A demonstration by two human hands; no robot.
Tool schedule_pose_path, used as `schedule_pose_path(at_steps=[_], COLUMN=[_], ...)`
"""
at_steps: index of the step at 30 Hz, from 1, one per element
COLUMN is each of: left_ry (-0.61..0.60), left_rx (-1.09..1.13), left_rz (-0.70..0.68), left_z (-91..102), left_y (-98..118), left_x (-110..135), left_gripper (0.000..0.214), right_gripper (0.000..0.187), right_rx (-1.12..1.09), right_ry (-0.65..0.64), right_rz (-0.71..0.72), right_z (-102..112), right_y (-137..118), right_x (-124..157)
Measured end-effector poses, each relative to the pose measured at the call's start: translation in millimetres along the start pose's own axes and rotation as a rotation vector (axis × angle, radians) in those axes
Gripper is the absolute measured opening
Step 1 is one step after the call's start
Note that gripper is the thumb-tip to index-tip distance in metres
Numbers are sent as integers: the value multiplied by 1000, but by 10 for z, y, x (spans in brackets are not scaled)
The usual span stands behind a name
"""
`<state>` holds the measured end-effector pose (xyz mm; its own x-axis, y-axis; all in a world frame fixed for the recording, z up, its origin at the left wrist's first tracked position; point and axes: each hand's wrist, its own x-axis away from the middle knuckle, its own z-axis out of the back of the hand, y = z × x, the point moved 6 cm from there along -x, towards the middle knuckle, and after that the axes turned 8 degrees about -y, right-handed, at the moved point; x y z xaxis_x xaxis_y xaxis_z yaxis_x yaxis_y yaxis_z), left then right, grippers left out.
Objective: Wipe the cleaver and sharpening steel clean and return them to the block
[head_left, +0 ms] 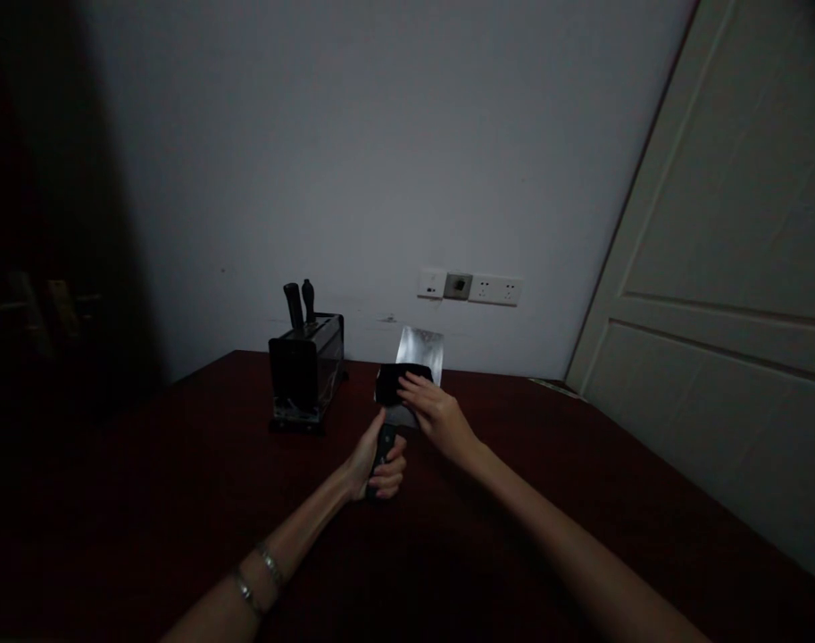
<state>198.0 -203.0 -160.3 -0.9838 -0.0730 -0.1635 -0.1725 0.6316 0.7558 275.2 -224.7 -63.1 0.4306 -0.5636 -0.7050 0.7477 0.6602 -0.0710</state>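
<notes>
My left hand [380, 460] is wrapped round the black handle of a cleaver [421, 346], whose broad shiny blade points up and away from me. Against the blade's face lies a black cloth [388, 384]. The fingers of my right hand [434, 406] press on this cloth from the right side. Part of the blade is covered by the cloth and fingers. To the left stands a knife block [295, 379] with two black handles sticking up from its top.
Everything stands on a dark reddish table [487, 500] against a pale wall [353, 161]. Sockets [494, 289] are set in the wall behind the cleaver. A light panelled door [721, 268] rises at the right; the left side is very dark.
</notes>
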Motion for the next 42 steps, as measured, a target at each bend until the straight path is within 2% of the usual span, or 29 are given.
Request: schedule_pose_path(at_steps=[3,5,9,13,19,23,27,37,42], left_ry=[12,13,7,7,15,-2,7,37,23], left_rx=[-17,-30,-36,-1,64,90,97,119,119], left_rz=[-4,-4,26,22,3,-4,-5,-21,-26], left_z=[31,36,-4,-53,-57,-68,-60,-9,-40], left_y=[-3,1,3,23,35,36,68,156,139], left_x=[5,6,-1,-5,-3,-1,10,43,26], left_gripper=[53,52,65,69,70,70,71,73,70], right_gripper=[41,42,34,26,50,40,38,20,14], right_rx=[-23,-14,27,11,17,132,198,16,-44], right_ry=[-47,-52,19,45,-80,-56,-48,-186,-264], right_rz=[47,67,19,-21,-37,-75,-64,51,53], right_z=[-70,-43,116,217,208,147,63,49,81], right_y=[-168,-172,20,168,40,-17,6,112,102], right_x=[156,159,-14,-191,-282,-346,-388,-340,-353])
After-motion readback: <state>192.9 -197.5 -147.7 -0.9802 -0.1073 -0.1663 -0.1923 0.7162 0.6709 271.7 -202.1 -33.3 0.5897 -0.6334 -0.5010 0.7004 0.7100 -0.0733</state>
